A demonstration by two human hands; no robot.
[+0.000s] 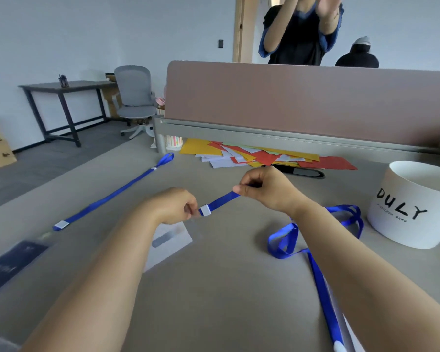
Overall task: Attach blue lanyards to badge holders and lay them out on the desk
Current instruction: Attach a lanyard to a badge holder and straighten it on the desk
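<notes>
A blue lanyard [222, 201] is stretched between my hands above the desk. My right hand [266, 190] pinches its strap. At the strap's white clamp end, my left hand [174, 205] pinches the clip. Below that hand lies a clear badge holder [172, 240], partly hidden by my left forearm. The lanyard's loose ribbon [287, 240] loops on the desk under my right forearm. A second blue lanyard [117, 193] lies straight on the left, its white end next to a dark blue badge holder [10, 265]. Another strap [325, 301] runs toward the near edge.
A white round box [417, 207] lettered "DULY" stands at the right. Coloured paper sheets [252, 153] and a black marker [302, 172] lie by the pink divider [302, 97]. Two people are behind the divider. A grey chair [135, 97] and dark table [66, 97] stand at the left.
</notes>
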